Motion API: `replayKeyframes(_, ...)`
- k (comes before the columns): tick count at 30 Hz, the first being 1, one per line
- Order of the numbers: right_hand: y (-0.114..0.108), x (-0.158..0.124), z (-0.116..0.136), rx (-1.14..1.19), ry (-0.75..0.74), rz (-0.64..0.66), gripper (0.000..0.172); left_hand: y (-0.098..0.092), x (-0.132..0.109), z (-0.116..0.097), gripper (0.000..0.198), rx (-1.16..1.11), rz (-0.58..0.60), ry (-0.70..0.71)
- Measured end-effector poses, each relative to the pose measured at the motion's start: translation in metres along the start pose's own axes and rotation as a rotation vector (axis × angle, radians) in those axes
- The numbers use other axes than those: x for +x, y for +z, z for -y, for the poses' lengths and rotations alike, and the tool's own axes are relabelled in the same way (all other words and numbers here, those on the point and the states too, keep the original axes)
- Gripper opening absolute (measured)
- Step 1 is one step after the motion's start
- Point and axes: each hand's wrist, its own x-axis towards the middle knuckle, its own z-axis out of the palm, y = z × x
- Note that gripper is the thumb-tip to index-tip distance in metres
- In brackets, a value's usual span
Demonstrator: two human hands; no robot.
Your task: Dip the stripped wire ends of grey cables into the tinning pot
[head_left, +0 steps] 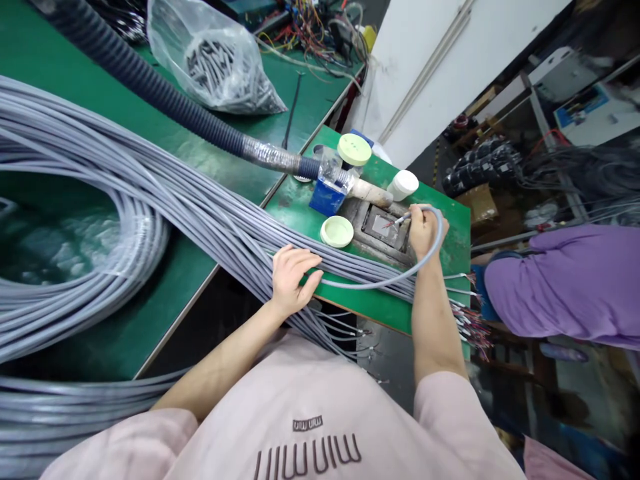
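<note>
My right hand pinches a grey cable close to its stripped end. The thin bare wires of that end point left, over a square metal pot with a shiny grey surface, like a solder pot. From my right hand the cable loops round and runs back left towards my left hand. That hand lies over a thick bundle of grey cables, fingers stretched across it and thumb apart. Whether it presses on any single cable is hidden. Stripped cable ends with coloured wires hang past the table's right end.
A black corrugated hose ends at a pale nozzle beside the pot. Around it stand a blue box, an open shallow tub, a round lid and a white jar. A person in purple is at the right.
</note>
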Motion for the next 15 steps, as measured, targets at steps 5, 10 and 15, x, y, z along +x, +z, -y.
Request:
replayKeyframes(5,0.008,0.002,-0.007,-0.038,-0.01,0.005,0.035,0.0,0.0,0.0,0.018,0.01,0.01,-0.006)
replayKeyframes(10,0.014,0.002,-0.011,-0.07,-0.026,0.008,0.036,0.0,-0.001,0.0,0.016,0.027,0.031,-0.035)
replayKeyframes(15,0.021,0.003,-0.014,-0.072,-0.048,0.011,0.036,0.0,-0.002,0.001,0.017,0.015,0.039,-0.027)
